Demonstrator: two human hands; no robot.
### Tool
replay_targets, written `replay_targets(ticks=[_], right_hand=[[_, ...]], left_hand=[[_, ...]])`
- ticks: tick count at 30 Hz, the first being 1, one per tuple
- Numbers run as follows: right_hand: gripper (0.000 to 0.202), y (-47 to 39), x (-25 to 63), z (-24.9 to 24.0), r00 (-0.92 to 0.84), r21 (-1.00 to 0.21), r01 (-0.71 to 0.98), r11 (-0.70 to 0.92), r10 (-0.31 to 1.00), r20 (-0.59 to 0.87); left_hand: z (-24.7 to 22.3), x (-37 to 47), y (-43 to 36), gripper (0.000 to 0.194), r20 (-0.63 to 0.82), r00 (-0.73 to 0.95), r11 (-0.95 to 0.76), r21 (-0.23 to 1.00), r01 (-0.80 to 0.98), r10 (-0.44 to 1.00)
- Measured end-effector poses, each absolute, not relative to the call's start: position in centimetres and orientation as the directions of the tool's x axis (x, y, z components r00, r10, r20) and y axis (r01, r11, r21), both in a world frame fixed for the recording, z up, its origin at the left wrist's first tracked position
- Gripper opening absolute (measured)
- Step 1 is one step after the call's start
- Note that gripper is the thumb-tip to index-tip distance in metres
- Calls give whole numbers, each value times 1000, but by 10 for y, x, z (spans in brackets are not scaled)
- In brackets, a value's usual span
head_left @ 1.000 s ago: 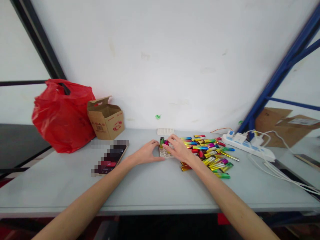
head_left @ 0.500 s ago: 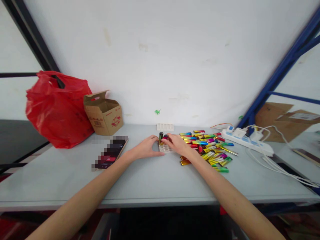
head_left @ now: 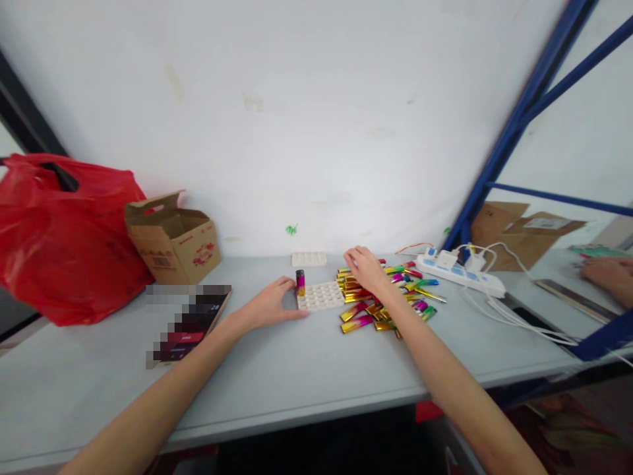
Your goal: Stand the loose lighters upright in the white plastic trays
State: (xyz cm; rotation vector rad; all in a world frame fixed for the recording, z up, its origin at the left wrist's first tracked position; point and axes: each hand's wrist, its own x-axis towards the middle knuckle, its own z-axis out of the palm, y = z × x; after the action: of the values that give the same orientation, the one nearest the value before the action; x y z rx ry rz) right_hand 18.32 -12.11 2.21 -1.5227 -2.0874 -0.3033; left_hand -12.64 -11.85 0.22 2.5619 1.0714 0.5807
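A pale tray (head_left: 324, 297) with rows of small pockets lies on the table. At its back left corner stands an upright lighter (head_left: 301, 284) with a black top and a purple and yellow body; whether another is behind it I cannot tell. My left hand (head_left: 271, 303) rests beside that corner, thumb and fingers apart, the thumb along the tray's front left edge. To the tray's right lies a heap of shiny multicoloured lighters (head_left: 359, 323). Over the back of this heap is my right hand (head_left: 368, 270), its fingers loosely bent and apart, with nothing visible in them.
Another pale tray (head_left: 309, 258) lies by the wall. At left are a phone (head_left: 198, 323) with a partly pixelated screen, an open cardboard box (head_left: 190, 247) and a red plastic bag (head_left: 74, 244). A power strip (head_left: 459, 275) with cables lies right; beyond the blue frame shows another person's hand (head_left: 610, 274).
My right hand has left the tray and moved right, over the lighter heap. The left hand stays at the tray's left side. The view has turned to the right.
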Motion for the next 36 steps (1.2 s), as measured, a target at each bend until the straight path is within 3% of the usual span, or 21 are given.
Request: replay_targets(ticks=[6,11,18,25,36], right_hand=[[43,-102,260,8,2,-109,994,26,969,247],[40,-93,272,0,78,-128,990,-60,987,138],[45,-87,273,1,115,-168,981,-96,987,110],[37,-94,268,11,92,-191,978,-80,994,54],[27,-107,250,14,87,-192,980,-58,986,145]], left_hand=[[6,-126,-120,67,232,639,-668,418,615,733],[7,-126,-122,68,232,638,-668,415,618,735],[6,-127,-121,67,219,638,-663,411,626,738],[6,-128,-120,66,229,631,-661,408,629,741],[10,-126,-123,67,197,639,-656,402,639,743]])
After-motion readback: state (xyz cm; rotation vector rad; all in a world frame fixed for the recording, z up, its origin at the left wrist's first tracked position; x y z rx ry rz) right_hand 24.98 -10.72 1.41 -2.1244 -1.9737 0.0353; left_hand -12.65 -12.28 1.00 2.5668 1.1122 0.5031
